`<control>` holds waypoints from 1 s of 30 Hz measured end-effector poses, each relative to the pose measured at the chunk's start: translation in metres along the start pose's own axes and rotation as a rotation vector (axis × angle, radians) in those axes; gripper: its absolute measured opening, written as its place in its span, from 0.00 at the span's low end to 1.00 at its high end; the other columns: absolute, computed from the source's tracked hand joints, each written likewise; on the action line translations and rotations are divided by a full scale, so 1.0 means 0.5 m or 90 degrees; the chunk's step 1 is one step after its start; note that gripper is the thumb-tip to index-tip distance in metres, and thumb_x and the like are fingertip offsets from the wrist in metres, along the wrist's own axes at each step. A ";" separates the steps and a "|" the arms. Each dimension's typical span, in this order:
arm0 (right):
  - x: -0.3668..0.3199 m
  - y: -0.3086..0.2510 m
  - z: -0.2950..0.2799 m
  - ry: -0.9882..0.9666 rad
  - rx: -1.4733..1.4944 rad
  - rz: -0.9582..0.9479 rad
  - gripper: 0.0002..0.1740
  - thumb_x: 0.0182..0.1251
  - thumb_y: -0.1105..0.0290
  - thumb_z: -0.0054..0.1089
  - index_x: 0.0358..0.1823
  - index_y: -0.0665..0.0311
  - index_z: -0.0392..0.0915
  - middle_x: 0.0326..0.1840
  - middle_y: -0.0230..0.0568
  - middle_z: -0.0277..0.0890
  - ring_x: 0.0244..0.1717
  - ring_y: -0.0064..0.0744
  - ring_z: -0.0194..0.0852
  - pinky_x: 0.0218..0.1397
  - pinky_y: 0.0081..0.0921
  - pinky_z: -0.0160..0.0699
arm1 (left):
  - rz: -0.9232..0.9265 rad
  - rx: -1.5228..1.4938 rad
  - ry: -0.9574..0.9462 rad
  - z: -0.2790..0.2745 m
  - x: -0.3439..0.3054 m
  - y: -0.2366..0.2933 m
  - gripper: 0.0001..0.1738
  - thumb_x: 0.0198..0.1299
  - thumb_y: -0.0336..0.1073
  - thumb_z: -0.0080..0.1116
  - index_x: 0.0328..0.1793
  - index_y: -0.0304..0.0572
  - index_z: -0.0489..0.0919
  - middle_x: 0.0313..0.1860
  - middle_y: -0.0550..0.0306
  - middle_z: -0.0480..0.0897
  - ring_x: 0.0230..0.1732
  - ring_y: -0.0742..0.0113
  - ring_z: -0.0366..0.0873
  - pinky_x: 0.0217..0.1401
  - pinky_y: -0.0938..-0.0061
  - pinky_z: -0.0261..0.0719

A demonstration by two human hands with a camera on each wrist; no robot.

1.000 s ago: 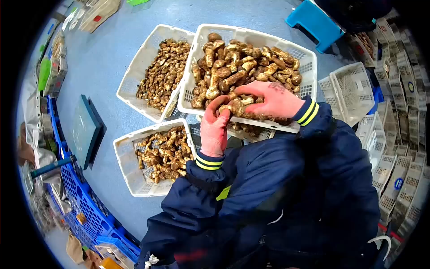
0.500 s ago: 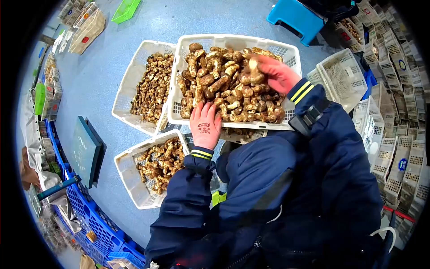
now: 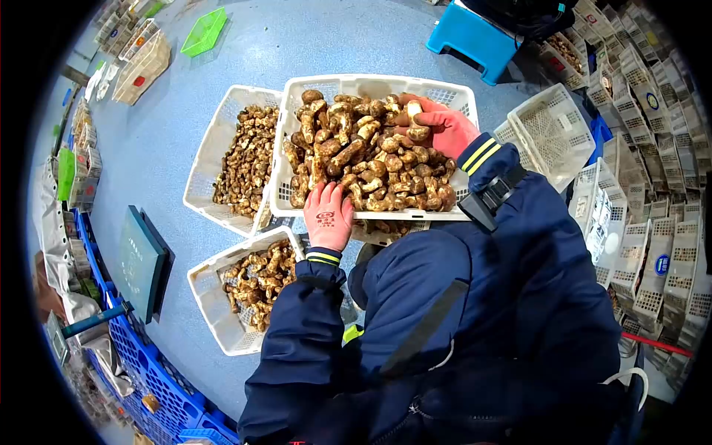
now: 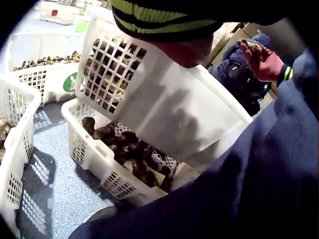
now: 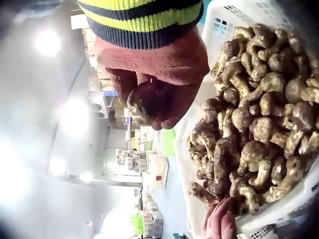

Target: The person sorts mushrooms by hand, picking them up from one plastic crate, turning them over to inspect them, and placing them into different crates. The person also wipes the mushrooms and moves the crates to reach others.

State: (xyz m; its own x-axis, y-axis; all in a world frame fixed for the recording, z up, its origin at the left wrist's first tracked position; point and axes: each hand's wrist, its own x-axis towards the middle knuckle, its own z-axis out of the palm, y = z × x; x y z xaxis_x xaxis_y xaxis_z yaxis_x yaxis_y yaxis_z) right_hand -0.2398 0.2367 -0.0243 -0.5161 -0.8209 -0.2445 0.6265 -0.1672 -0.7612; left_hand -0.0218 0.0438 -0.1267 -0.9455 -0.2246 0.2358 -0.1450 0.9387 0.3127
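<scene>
A large white plastic crate (image 3: 374, 79) in the head view holds a heap of brown mushrooms (image 3: 360, 157) with thick stems. Over its right side, my gloved right hand (image 3: 450, 130) holds a single mushroom (image 3: 417, 120) between fingers and thumb. The right wrist view shows that mushroom (image 5: 141, 107) partly hidden inside the curled pink glove. My left hand (image 3: 328, 216) rests on the crate's front rim, fingers straight and reaching over it to the nearest mushrooms. In the left wrist view most of that hand is hidden behind its striped cuff (image 4: 149, 20).
A crate of small mushrooms (image 3: 194, 194) stands to the left, another with bigger ones (image 3: 215, 326) at front left. Beneath the large crate sits a further crate (image 4: 82, 144). A scale (image 3: 141, 259), a blue stool (image 3: 475, 37) and stacked crates (image 3: 552, 133) stand around.
My left hand moved from the mushroom held in both hands to the crate's front rim. My right hand moved up and right over the heap, holding a mushroom. The head view shifted.
</scene>
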 end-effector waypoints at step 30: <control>-0.002 0.087 -0.226 0.237 -0.428 0.143 0.28 0.56 0.62 0.61 0.59 0.61 0.70 0.41 0.36 0.77 0.28 0.23 0.69 0.30 0.20 0.68 | -0.002 0.011 -0.003 -0.006 0.004 0.005 0.20 0.58 0.42 0.50 0.55 0.44 0.72 0.58 0.56 0.71 0.64 0.53 0.61 0.66 0.59 0.56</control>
State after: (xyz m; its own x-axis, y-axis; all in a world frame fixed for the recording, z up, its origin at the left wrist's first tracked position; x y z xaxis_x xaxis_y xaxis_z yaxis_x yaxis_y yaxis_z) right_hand -0.2780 0.2919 -0.1253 -0.6551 -0.5396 -0.5288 0.3131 0.4431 -0.8400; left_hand -0.0233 0.0446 -0.1225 -0.9461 -0.2269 0.2310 -0.1532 0.9422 0.2981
